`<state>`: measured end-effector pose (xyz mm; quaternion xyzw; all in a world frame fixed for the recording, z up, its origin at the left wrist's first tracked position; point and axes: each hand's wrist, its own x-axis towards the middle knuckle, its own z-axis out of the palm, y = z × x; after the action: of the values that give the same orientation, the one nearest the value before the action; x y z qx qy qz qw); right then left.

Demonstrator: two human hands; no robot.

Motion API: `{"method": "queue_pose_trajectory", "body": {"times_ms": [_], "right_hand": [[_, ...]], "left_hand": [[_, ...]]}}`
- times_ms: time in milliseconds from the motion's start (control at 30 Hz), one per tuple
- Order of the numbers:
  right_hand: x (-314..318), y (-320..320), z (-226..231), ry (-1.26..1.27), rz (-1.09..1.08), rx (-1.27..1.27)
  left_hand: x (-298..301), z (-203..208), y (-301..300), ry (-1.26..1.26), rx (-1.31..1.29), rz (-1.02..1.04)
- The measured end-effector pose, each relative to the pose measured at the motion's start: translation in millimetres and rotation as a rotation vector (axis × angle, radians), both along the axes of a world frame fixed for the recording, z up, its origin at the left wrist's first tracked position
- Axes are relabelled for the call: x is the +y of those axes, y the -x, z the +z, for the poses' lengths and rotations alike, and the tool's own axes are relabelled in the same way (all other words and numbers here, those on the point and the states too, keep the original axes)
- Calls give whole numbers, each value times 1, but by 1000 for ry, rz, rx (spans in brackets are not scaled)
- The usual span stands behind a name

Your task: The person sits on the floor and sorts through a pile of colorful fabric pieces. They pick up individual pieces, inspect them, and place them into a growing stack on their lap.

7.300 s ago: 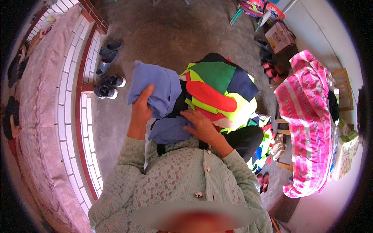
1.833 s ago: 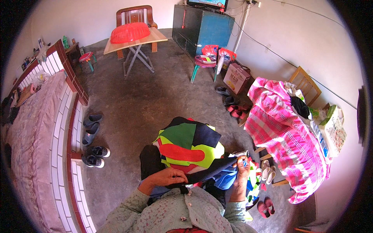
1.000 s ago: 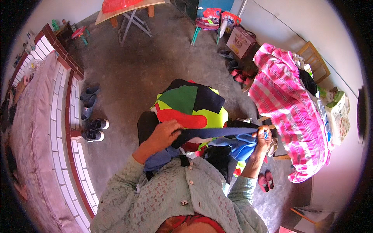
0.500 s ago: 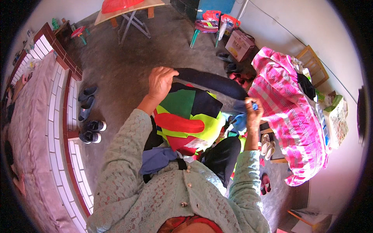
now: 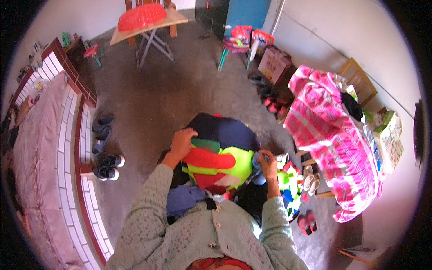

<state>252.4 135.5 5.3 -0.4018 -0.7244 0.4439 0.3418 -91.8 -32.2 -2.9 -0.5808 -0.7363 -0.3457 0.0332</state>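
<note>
A wide navy cloth piece (image 5: 225,129) lies over a bundle of cloth scraps in front of my lap. My left hand (image 5: 181,145) is closed on its left edge, fingertips against the cloth. At its right corner, my right hand (image 5: 268,165) is pinched, with a bit of blue at the fingertips. Below the navy piece show a green patch (image 5: 206,145), a long rounded red piece (image 5: 209,159) and yellow-green cloth (image 5: 243,164). A blue-grey cloth (image 5: 184,200) rests by my left side.
Bright scraps (image 5: 290,182) lie on the floor at my right. Beyond them a pink checked cloth (image 5: 328,148) covers some furniture. Dark shoes (image 5: 108,167) stand on the left by a tiled bed platform (image 5: 67,157). A red basin (image 5: 143,17) sits on a far folding table (image 5: 148,31).
Both hands have come down toward me, and the right has moved inward. The navy piece, held stretched in the air before, now lies on the bundle. My head view has tilted up slightly.
</note>
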Motion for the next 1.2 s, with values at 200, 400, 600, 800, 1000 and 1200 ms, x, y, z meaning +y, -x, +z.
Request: {"method": "queue_pose_trajectory", "body": {"times_ms": [200, 400, 600, 800, 1000, 1200], "right_hand": [[-5, -41, 17, -76, -199, 224], [-31, -57, 85, -125, -368, 524], [-72, -27, 142, -75, -162, 681], [-125, 29, 150, 331, 161, 902], [-106, 38, 136, 475, 107, 1015], [-92, 28, 125, 695, 253, 1295]], "left_hand": [[-4, 19, -37, -163, -187, -30], [-21, 46, -85, -128, -327, -79], [-29, 85, -130, -42, -522, -439], [-35, 89, -173, 166, -912, -744], [-49, 87, -157, 271, -1300, -539], [-66, 120, -128, -106, -1251, -294]]}}
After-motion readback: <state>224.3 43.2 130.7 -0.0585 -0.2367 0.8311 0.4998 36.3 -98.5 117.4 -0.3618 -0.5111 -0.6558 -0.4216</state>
